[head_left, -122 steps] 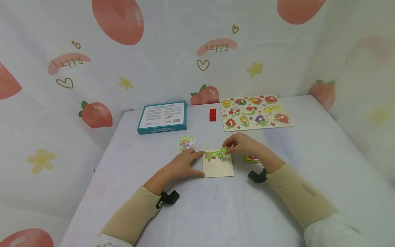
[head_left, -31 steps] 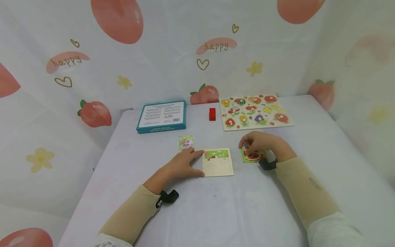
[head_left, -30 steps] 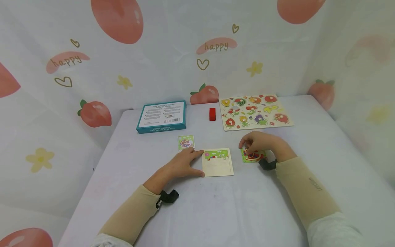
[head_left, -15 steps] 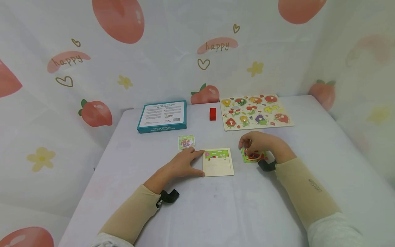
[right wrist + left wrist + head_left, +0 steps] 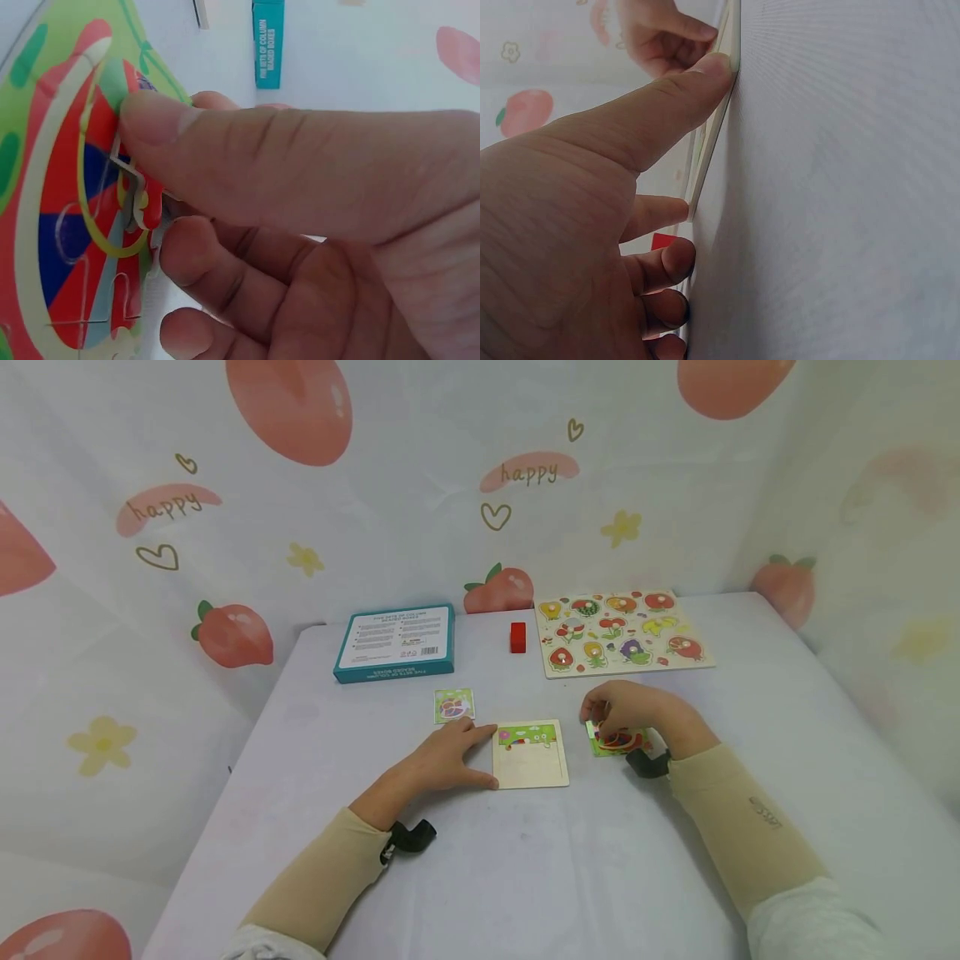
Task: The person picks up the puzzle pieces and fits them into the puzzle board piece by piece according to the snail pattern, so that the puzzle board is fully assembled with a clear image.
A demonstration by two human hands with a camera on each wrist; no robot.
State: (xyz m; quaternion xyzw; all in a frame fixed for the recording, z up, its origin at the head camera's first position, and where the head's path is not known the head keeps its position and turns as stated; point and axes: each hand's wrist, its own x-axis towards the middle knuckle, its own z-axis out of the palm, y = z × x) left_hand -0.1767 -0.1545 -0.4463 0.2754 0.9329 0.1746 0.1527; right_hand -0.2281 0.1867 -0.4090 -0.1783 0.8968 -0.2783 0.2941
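A square wooden tray (image 5: 529, 770) has a strip of green picture pieces (image 5: 527, 736) along its far edge. My left hand (image 5: 437, 761) lies at its left side, thumb and forefinger spread against its corners; the left wrist view shows the thumb (image 5: 667, 105) on the edge. To the right of the tray, my right hand (image 5: 637, 708) is over a colourful jigsaw picture (image 5: 619, 743). In the right wrist view, the right hand (image 5: 300, 195) pinches a jigsaw piece (image 5: 152, 202), lifted at one edge over the picture (image 5: 60, 225); the fingers partly hide it.
A small picture card (image 5: 453, 704) lies beyond my left hand. Farther back are a teal-edged box (image 5: 395, 644), a red block (image 5: 517, 637) and a wooden fruit board (image 5: 622, 635). A patterned cloth hangs behind the table.
My right hand has moved right from the tray's far corner to the jigsaw picture, leaving a green piece in the tray. A piece is now raised there. My left hand has stayed in place.
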